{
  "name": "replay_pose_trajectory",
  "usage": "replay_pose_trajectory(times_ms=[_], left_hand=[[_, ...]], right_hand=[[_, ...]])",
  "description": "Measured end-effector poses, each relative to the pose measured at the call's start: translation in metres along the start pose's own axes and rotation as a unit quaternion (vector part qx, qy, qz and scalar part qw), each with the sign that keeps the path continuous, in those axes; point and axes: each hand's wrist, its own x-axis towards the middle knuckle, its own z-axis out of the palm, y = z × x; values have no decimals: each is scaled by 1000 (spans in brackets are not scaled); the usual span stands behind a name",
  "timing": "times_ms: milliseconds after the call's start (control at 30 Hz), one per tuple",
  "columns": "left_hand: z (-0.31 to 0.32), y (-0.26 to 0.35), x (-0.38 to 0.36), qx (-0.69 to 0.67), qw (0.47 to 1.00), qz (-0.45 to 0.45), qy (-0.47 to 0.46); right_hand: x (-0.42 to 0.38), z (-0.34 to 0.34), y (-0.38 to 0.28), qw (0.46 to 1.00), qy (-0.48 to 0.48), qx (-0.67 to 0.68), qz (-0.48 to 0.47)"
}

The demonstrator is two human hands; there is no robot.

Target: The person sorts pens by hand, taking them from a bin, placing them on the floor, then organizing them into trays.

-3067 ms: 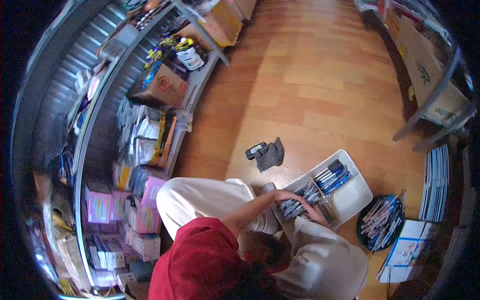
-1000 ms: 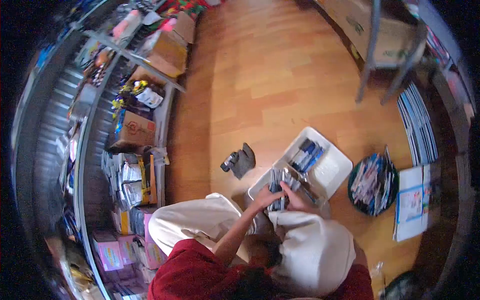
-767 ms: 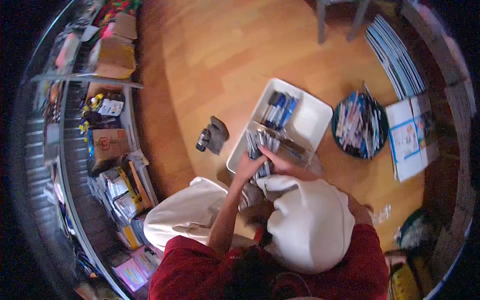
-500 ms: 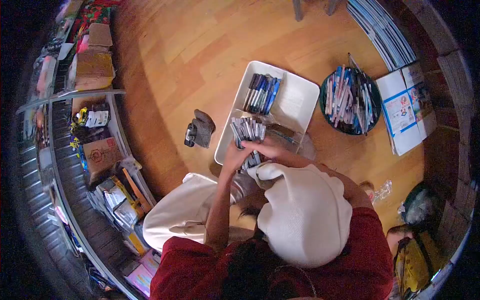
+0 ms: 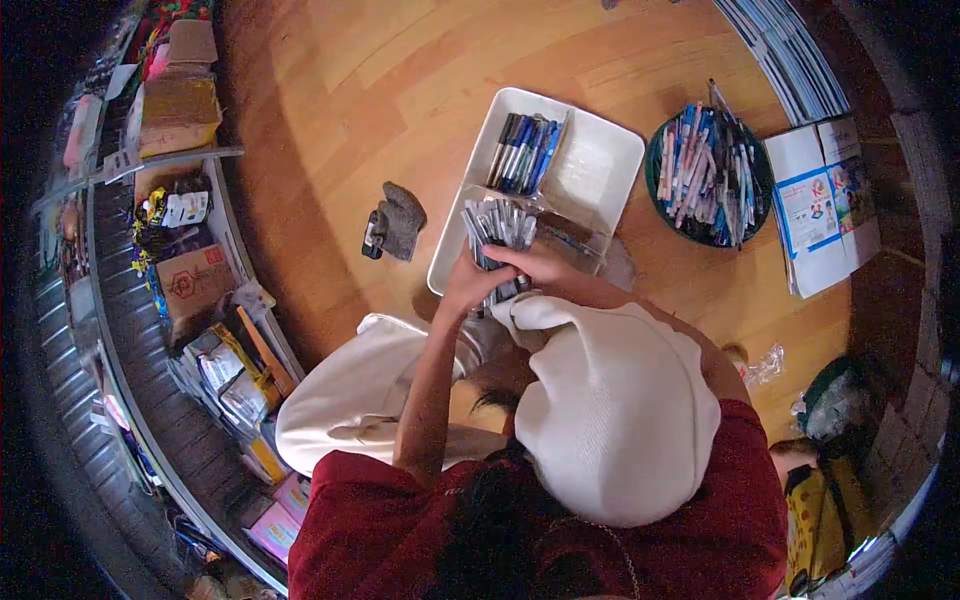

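Note:
A bundle of pens (image 5: 503,222) with clear and grey barrels stands gripped between my two hands, over the near part of a white divided tray (image 5: 630,165). My left hand (image 5: 474,284) wraps the bundle from the left. From the other side my right hand (image 5: 538,268) closes round it, thumbs near each other. Farther up in the tray, a group of black, blue and clear pens (image 5: 524,152) lies side by side in one compartment. The lower ends of the held pens are partly hidden by my hands.
A dark round basket (image 5: 660,205) full of pens stands right of the tray. Beyond it are stacked booklets (image 5: 790,60) and a printed carton (image 5: 815,215). A grey-and-black object (image 5: 398,222) lies left on the wooden floor. Shelving with boxes (image 5: 195,285) runs along the left.
The view has shifted, so the tray and basket appear higher. Both hands keep hold of the pen bundle, with their fingers slightly shifted around it.

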Motion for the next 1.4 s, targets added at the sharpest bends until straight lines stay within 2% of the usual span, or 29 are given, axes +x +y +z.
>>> replay_pose_trajectory(times_ms=[67, 167, 267, 367, 467, 567, 667, 700, 800, 833, 933, 1000, 1033, 1067, 1100, 1167, 1233, 1300, 1333, 1367, 1400], left_hand=[[5, 4, -3, 10, 999, 5, 37], [12, -3, 0, 46, 995, -46, 78], [15, 10, -4, 57, 991, -60, 106], [21, 39, -15, 77, 982, -64, 160], [18, 35, -16, 99, 983, -70, 138], [23, 38, -19, 96, 978, -25, 184], [26, 74, -23, 52, 985, 5, 166], [31, 80, -20, 45, 985, 5, 168], [51, 94, 0, 23, 991, 35, 125], [61, 113, 3, 28, 991, 19, 128], [103, 135, 39, -46, 991, 116, 53], [138, 159, 56, -53, 990, 128, 13], [154, 177, 61, -39, 992, 119, -4], [179, 178, 79, -62, 985, 154, -36], [201, 179, 96, -85, 976, 188, -68], [228, 198, 105, -25, 986, 153, -69], [246, 206, 115, 16, 989, 126, -74], [259, 207, 124, 41, 990, 107, -82], [271, 197, 132, 83, 984, 155, -35], [285, 177, 140, 125, 971, 201, 15], [285, 174, 140, 167, 953, 246, 65]], right_hand=[[2, -2, -1, 1000, 1, -14, 4], [1, -2, -1, 996, 13, -47, -69], [-11, 10, -18, 992, 52, -93, -59], [-10, 4, -21, 967, 83, -237, -52], [-18, 10, -34, 943, 80, -321, -34], [-26, 15, -48, 925, 42, -372, -70], [-25, 4, -49, 931, 30, -343, -124], [-30, 1, -58, 930, 40, -358, -71], [-51, -10, -96, 918, 71, -383, -75], [-58, -17, -106, 932, 64, -341, -109], [-91, -45, -147, 886, 169, -413, -122], [-114, -82, -162, 863, 273, -422, -53], [-125, -96, -171, 859, 291, -410, -99], [-135, -106, -183, 853, 307, -397, -146], [-147, -113, -198, 849, 342, -393, -90], [-163, -124, -215, 836, 391, -385, -29], [-169, -138, -224, 821, 422, -384, -25], [-166, -162, -224, 791, 445, -419, 38], [-161, -181, -223, 773, 455, -436, 67], [-156, -215, -211, 752, 439, -492, 20], [-155, -215, -211, 722, 460, -516, 35]])
